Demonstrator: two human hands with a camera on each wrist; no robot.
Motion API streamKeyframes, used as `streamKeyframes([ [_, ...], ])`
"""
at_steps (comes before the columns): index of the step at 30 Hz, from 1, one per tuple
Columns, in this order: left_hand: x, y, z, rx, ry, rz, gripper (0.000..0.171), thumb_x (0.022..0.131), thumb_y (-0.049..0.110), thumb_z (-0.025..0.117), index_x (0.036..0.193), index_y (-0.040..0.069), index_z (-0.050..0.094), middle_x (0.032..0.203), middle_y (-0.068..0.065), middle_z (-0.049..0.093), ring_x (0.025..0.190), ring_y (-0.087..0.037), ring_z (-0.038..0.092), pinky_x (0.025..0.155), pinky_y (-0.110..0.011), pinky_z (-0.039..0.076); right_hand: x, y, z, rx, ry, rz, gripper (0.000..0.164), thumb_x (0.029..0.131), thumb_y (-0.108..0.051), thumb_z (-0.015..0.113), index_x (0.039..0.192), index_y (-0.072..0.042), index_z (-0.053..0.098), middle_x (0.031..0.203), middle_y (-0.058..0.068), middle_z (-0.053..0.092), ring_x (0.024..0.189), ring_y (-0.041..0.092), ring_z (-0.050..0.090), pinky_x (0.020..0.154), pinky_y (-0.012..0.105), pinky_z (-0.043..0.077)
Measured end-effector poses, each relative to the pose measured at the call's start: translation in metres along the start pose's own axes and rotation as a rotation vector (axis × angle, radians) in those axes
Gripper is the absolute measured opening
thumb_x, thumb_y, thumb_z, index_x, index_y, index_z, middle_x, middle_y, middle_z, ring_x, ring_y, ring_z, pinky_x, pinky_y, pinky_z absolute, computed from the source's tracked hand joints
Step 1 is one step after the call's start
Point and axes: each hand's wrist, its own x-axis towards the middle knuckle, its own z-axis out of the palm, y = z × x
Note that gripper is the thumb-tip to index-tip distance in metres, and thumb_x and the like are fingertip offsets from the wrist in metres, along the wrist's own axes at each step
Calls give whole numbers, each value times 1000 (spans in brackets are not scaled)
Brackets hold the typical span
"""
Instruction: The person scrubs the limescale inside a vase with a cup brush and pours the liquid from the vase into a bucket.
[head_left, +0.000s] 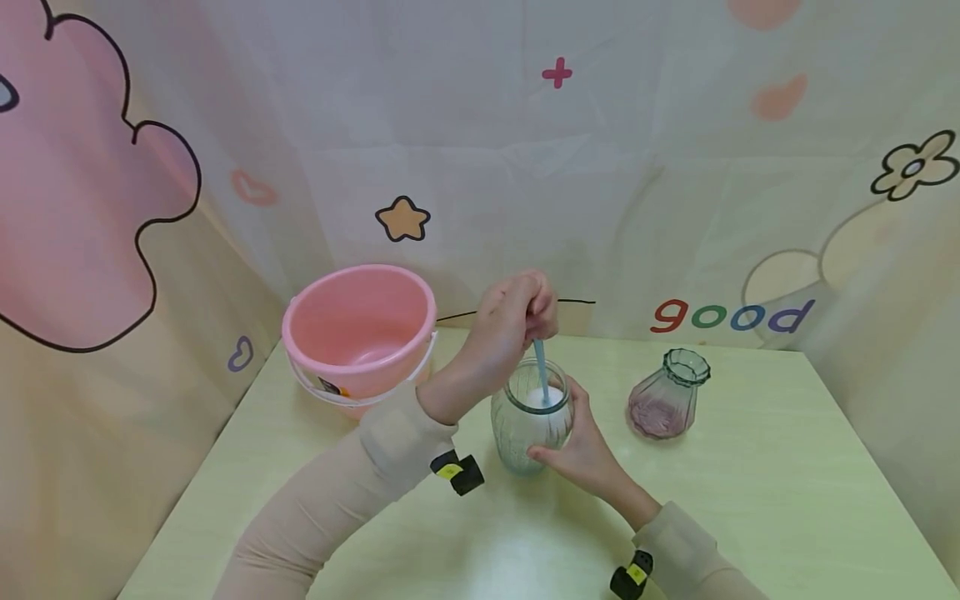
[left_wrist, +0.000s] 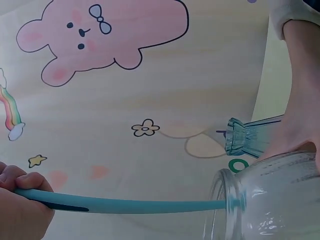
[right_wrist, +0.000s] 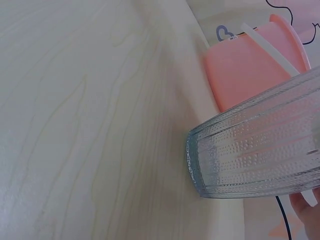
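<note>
In the head view, my left hand [head_left: 517, 308] grips the upper end of a bottle brush by its light blue handle [left_wrist: 145, 206]. The handle runs down through the mouth of a clear ribbed glass vase [head_left: 517, 437], and the white brush head [head_left: 542, 398] is inside, seen through the glass. My right hand [head_left: 581, 454] holds this vase from its right side, thumb in front and fingers behind it, partly hidden. The right wrist view shows the textured glass wall and thick base of the vase close up.
A pink bucket [head_left: 360, 333] with a white handle stands at the back left of the pale wooden table [head_left: 787, 500]. Right of the hands is a smaller green-to-purple glass vase [head_left: 667, 400] with a scalloped rim. A printed curtain [head_left: 480, 167] hangs behind.
</note>
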Motion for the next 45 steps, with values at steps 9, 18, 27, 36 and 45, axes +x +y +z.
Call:
streamKeyframes([
  [9, -3, -12, 2, 24, -19, -26, 23, 89, 7, 26, 67, 4, 29, 56, 0, 25, 51, -15, 23, 53, -26, 24, -1, 0, 2, 26, 7, 17, 105, 66, -14, 82, 142, -17, 11, 137, 14, 33, 124, 31, 39, 99, 54, 31],
  [18, -15, -45, -2, 146, -24, -160, 26, 92, 10, 27, 68, 4, 31, 60, -2, 30, 55, -17, 28, 57, -27, 28, -5, -36, -1, 2, 15, 20, 100, 68, -5, 79, 140, -3, 10, 135, 25, 32, 122, 38, 37, 100, 56, 28],
  [27, -20, -66, -14, 217, 3, -241, 27, 95, 10, 28, 68, 5, 33, 61, -2, 33, 58, -19, 32, 59, -30, 30, -3, -10, 4, -28, 34, 22, 105, 67, -10, 81, 142, -7, 8, 140, 23, 29, 128, 38, 33, 101, 59, 25],
  [36, -23, -55, -10, 277, -40, -248, 26, 93, 5, 26, 69, 1, 34, 63, -5, 35, 58, -15, 35, 58, -24, 31, -4, 1, 2, -6, 19, -25, 109, 71, -26, 79, 146, -13, 1, 146, 25, 19, 132, 40, 25, 102, 61, 22],
  [45, -25, -48, -6, 271, -40, -237, 26, 93, 5, 25, 69, 0, 34, 63, -6, 35, 58, -17, 34, 58, -25, 31, 2, 5, -11, -4, -93, -112, 99, 76, -5, 73, 145, -11, 2, 148, 23, 15, 134, 40, 20, 102, 60, 22],
])
